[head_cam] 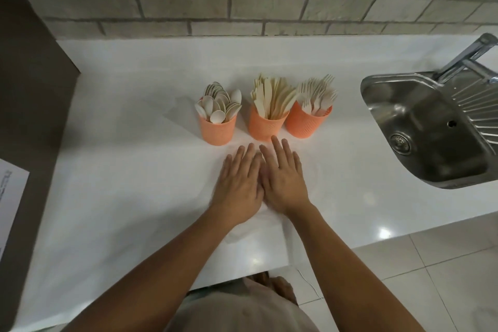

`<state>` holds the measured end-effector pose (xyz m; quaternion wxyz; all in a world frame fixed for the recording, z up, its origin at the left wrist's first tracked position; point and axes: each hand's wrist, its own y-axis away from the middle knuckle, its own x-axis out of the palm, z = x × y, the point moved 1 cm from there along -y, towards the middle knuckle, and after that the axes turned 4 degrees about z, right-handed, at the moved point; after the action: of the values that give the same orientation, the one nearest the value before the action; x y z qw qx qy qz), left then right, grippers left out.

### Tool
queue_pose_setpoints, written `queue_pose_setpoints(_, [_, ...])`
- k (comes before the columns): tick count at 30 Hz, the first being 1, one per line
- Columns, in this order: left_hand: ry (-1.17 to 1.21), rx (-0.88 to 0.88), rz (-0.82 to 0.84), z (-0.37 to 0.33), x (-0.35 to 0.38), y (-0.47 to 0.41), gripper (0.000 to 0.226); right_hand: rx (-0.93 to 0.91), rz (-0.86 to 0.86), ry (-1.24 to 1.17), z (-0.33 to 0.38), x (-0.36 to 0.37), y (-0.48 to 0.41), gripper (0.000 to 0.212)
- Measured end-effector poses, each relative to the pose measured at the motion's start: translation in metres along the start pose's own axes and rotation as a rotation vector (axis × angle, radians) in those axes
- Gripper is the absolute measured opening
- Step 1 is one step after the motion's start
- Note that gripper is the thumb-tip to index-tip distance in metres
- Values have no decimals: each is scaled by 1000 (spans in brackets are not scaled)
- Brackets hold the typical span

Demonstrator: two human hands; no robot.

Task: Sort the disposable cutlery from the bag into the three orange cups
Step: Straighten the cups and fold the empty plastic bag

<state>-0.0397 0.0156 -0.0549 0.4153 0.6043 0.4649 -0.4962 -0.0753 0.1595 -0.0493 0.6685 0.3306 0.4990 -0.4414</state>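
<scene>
The white countertop [121, 170] fills most of the view, backed by a grey brick wall [242, 3]. A dark panel [29, 75] closes it off on the left. On the right a steel sink [398, 105] is set into it, with a faucet [466, 59] and a ribbed drainer [474, 105] beyond.

Under the hands lies what looks like a clear, flattened bag [266, 224]. It is faint against the white surface, and its long axis seems to run from the cups back toward the person. No cutlery shows inside it.

The three orange cups stand in a row straight ahead of the hands, each full and upright. The left cup [217, 131] holds spoons [219, 105], and the middle cup [262, 125] holds knives [272, 97]. The right cup [305, 124] holds forks [318, 94] and touches the middle one. All the handles point down and the heads fan upward.

The left hand [238, 183] and right hand [284, 178] lie side by side, palms down with fingers straight, pressing flat and gripping nothing. The right hand is nearer the cups, its fingertips just short of the middle cup's base. The left hand sits slightly further back.

Nothing stands between the hands and the cups, and no loose cutlery is on the counter, so the sorting looks finished. Any forward push by the right hand could tip the middle cup.
</scene>
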Motion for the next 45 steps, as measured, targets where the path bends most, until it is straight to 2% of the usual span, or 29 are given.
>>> queue_pose_setpoints(2, [-19,-60,61,-3,13,6,70,17,142,60,-7,10,5,60])
queue_pose_setpoints(4, [-17,-117,65,-3,20,14,75,32,191,111,-13,12,8,61])
queue_pose_setpoints(10, [-23,-194,46,3,22,22,91,48,162,119,-58,-1,16,67])
queue_pose_setpoints(16, [-17,-263,125,1,17,23,97,97,147,6,-84,-8,23,72])
queue_pose_setpoints(18, [-6,-282,158,0,11,23,98,42,16,-87,-86,-13,25,63])
queue_pose_setpoints(20, [3,-317,170,-6,4,21,99,-61,-249,-180,-87,-21,25,45])
queue_pose_setpoints(21, [20,-329,130,-11,-1,20,99,-91,-360,-196,-87,-24,24,39])
queue_pose_setpoints(23, [46,-305,-31,-24,-9,15,94,-96,-421,-146,-82,-33,19,38])
queue_pose_setpoints(25, [30,-252,-96,-38,-9,6,87,-11,-305,-38,-73,-34,13,50])
queue_pose_setpoints(28, [9,-256,13,-45,4,-2,81,9,49,100,-67,-17,9,71])
queue_pose_setpoints(30, [-5,-303,91,-40,15,1,79,-18,182,150,-76,-7,13,74])
queue_pose_setpoints(36, [22,-364,70,-20,13,14,74,111,187,131,-112,-16,19,80])
queue_pose_setpoints(38, [77,-451,-25,-20,6,20,76,205,142,102,-113,-22,23,82])
queue_pose_setpoints(40, [144,-626,-192,-19,-5,31,79,327,96,54,-113,-28,31,83])
queue_pose_setpoints(42, [179,-783,-278,-19,-15,41,76,428,108,-17,-109,-32,39,74])
queue_pose_setpoints(45, [218,-864,-95,-27,-20,47,67,458,90,-147,-98,-29,47,42])
